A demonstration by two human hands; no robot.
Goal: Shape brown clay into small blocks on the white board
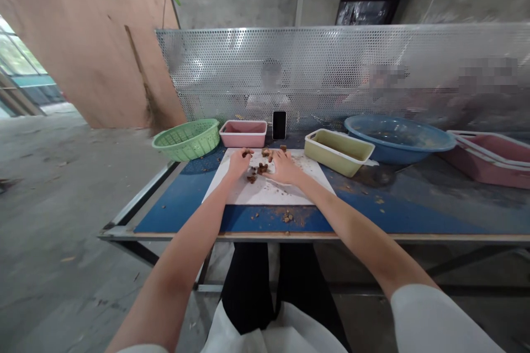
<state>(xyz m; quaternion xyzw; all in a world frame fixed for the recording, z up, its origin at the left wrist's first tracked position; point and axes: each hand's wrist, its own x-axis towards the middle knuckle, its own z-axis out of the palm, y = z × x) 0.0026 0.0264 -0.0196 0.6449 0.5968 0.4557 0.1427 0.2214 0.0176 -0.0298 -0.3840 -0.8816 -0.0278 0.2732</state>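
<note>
Several small brown chunks (pixel 262 167) lie on a white sheet (pixel 265 193) on the blue tabletop. At the sheet's left side my left hand (pixel 240 160) has its fingers curled around a small dark piece near the fingertips. My right hand (pixel 283 166) rests over the sheet to the right of the chunks, fingers apart, with its thumb close beside them. More brown pieces sit just beyond the right fingers. Whether the right fingertips touch any piece is too small to tell.
Behind the sheet stand a green basket (pixel 188 140), a pink tray (pixel 243 141), an upright phone (pixel 279 125), a yellow-green tray (pixel 339 154) and a blue basin (pixel 397 146). Pink trays (pixel 492 168) are far right. A perforated metal screen (pixel 232 66) runs behind. Crumbs (pixel 287 216) lie near the front edge.
</note>
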